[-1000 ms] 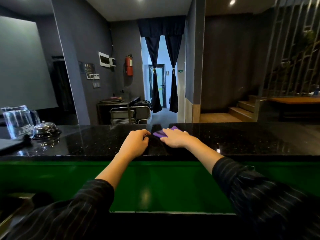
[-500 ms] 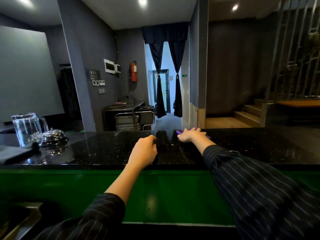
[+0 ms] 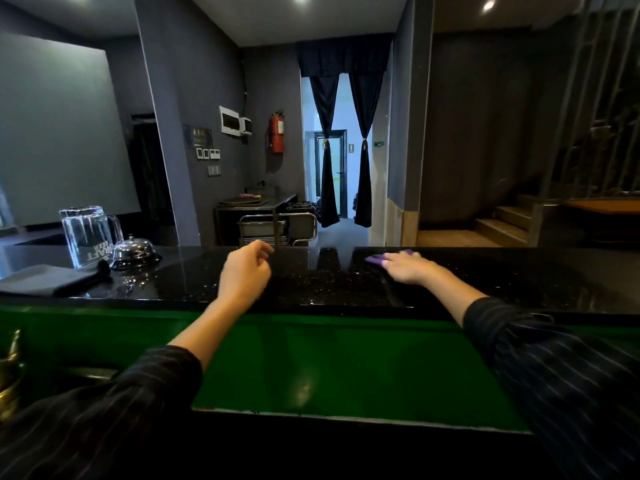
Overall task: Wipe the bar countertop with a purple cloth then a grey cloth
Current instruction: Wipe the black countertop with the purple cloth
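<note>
My right hand (image 3: 407, 268) lies palm-down, fingers spread flat, on the purple cloth (image 3: 375, 259), pressing it against the black worktop (image 3: 311, 289) at about one o'clock, close to the far edge. Only small bits of the cloth show: one past my fingertips on the left, another at the far side of the hand. My left hand (image 3: 244, 275) is just above the worktop at about eleven o'clock, fingers loosely curled and holding nothing; I cannot tell whether its heel touches the surface. The two hands are well apart, with bare speckled stone between them.

At nine o'clock, near the left end of the worktop, a folded grey cloth (image 3: 45, 280) lies flat, with a dark handle-like thing resting on its right edge. Just beyond it an upturned glass jug (image 3: 86, 235) stands, and a shiny metal bell (image 3: 133, 252) sits beside the jug on its right. Below the worktop's near edge runs a glossy green panel (image 3: 329, 362), crossed by both my striped sleeves.
</note>
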